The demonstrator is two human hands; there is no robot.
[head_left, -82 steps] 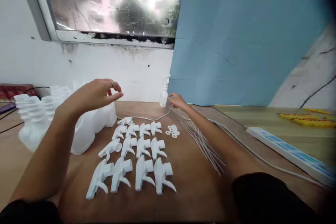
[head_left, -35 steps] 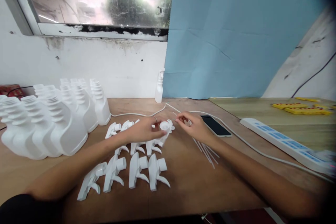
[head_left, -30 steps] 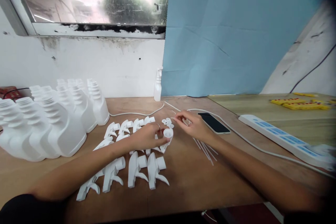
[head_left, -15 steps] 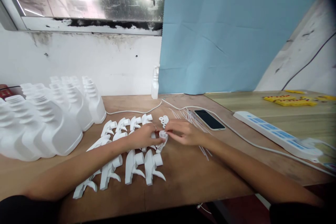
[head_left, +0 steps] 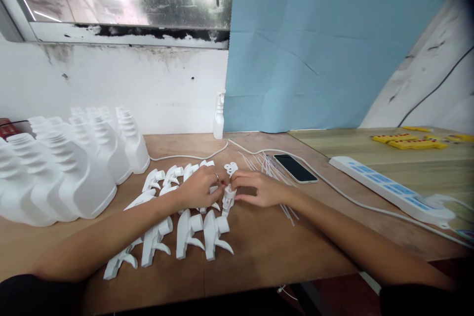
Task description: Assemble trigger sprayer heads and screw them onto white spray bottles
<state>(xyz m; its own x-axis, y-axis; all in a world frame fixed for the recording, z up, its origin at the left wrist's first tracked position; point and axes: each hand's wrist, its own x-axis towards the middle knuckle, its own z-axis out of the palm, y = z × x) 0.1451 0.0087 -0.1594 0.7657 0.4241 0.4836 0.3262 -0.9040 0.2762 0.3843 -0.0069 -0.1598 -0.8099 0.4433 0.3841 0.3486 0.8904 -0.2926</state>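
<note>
Between my two hands a white trigger spray head is held just above the table, its round collar turned up toward me. My left hand grips it from the left, fingers bent and thumb at the collar. From the right, my right hand has its fingertips at the collar and its thumb against the side. Whether a small part sits in the fingertips is too fine to tell. Right behind the hands lie small white rings. More trigger spray heads lie in rows under and around my left forearm.
White bottles stand packed at the left. Thin white tubes lie beside a phone. A power strip with a white cable is at the right. One assembled spray bottle stands by the wall.
The held spray head has tipped more upright and sits slightly lower. My left fingers have come up to its collar, and my right fingertips have shifted from its top toward its right side.
</note>
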